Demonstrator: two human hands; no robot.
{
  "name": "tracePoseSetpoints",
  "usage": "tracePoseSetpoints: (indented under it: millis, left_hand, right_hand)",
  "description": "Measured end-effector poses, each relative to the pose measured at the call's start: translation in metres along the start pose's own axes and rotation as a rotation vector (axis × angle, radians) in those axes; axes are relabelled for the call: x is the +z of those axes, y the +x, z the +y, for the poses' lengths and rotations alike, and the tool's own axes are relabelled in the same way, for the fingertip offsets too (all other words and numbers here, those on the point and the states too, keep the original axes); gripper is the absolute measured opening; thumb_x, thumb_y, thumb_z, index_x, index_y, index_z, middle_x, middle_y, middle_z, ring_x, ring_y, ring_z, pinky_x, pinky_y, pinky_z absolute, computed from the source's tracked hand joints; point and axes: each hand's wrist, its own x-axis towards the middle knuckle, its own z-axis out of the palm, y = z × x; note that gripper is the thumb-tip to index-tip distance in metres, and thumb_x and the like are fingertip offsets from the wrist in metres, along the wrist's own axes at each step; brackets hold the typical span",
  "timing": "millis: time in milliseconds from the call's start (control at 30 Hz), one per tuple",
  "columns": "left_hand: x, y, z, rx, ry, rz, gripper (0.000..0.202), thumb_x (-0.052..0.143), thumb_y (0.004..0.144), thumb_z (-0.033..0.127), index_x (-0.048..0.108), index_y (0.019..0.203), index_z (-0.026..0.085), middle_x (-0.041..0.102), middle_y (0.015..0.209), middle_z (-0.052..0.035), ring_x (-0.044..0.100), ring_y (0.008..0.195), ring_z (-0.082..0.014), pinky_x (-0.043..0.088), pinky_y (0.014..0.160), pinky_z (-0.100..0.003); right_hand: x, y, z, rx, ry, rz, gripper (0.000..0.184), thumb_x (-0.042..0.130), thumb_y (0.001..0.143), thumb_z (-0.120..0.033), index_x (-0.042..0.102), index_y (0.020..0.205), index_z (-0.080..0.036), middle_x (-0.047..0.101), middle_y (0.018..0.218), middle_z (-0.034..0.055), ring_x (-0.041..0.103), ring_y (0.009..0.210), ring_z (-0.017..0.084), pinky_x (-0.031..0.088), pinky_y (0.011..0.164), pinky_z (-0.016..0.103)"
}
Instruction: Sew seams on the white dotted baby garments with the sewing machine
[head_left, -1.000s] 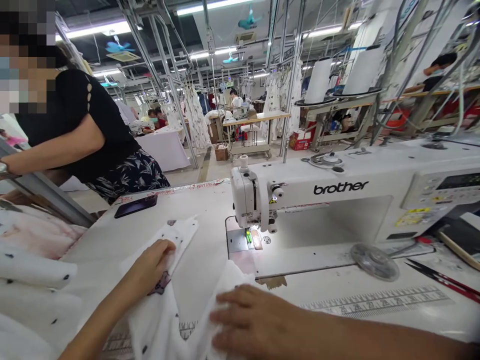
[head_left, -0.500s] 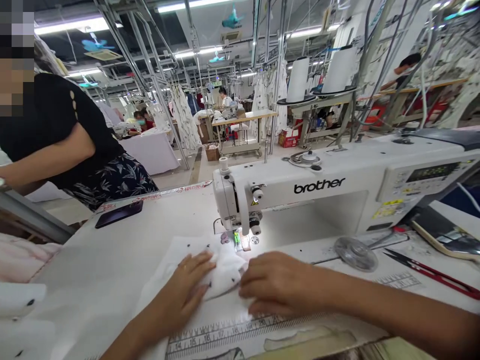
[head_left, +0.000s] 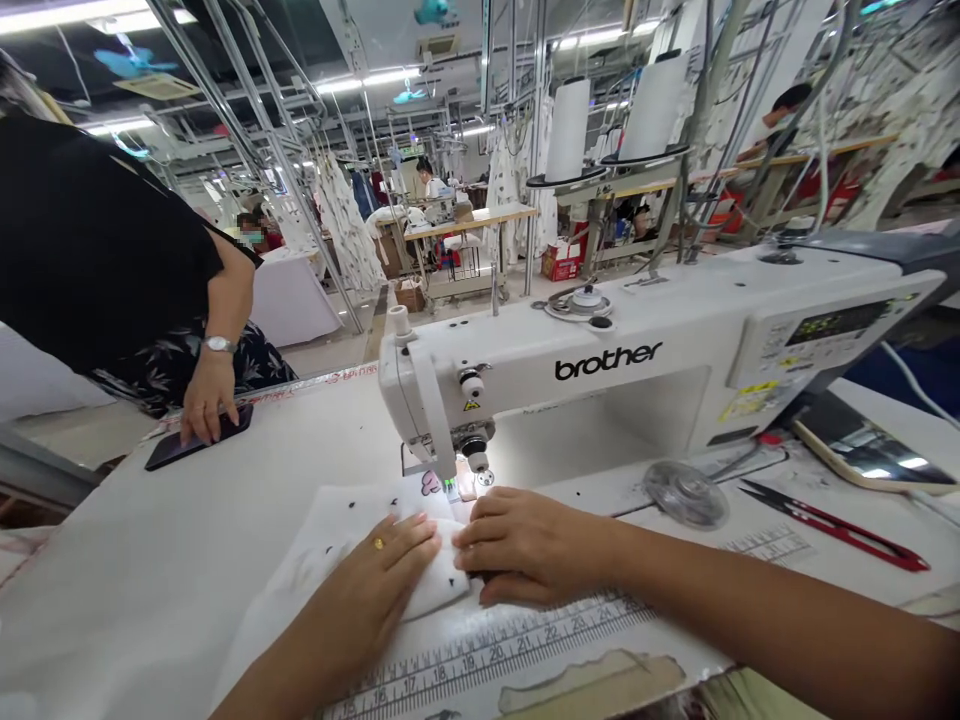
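Two hands lie side by side on a soft white cloth (head_left: 337, 535), right in front of the needle (head_left: 450, 488) of a white sewing machine (head_left: 570, 365). The left hand (head_left: 367, 580) has a gold ring (head_left: 377, 544) on one finger. It is open and flat, pressing down, and it does not pinch anything. The right hand (head_left: 529, 545) is open too, with its fingers a little bent, and it rests on the cloth without a tight hold. The tips of the two hands almost touch. The cloth has small dark dots and a pink mark (head_left: 430, 484) near the needle, and it looks folded in the middle. It sits on a white table (head_left: 127, 570), just above a ruler strip (head_left: 487, 655) on the table. Red snips (head_left: 832, 525) lie off to the right. Across the table, another person's hand (head_left: 206, 410) rests on a dark phone (head_left: 161, 455).
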Motion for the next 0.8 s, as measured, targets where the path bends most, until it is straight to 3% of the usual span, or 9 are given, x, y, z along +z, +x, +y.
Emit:
tracePoseSetpoints:
  millis: [367,800]
  left_hand:
    - [0.007,0.029,-0.020,-0.034,-0.047,0.046,0.049,0.037,0.101,0.016,0.038,0.148,0.028,0.048,0.149,-0.0042,0.043,0.138,-0.0212,0.040,0.115,-0.048]
    - [0.011,0.037,-0.032,-0.071,-0.032,0.026,0.052,0.034,0.101,0.015,0.032,0.151,0.028,0.044,0.152,-0.0056,0.045,0.136,-0.0225,0.040,0.114,-0.047]
  right_hand:
    - [-0.007,-0.002,0.012,0.114,-0.248,0.039,0.029,0.053,0.099,-0.042,0.062,0.112,-0.018,0.068,0.107,0.0046,0.052,0.105,0.021,0.031,0.102,0.036]
    - [-0.004,-0.005,0.021,0.217,-0.211,0.037,0.033,0.055,0.098,-0.045,0.057,0.122,-0.022,0.064,0.124,0.0016,0.046,0.117,0.020,0.019,0.113,0.038]
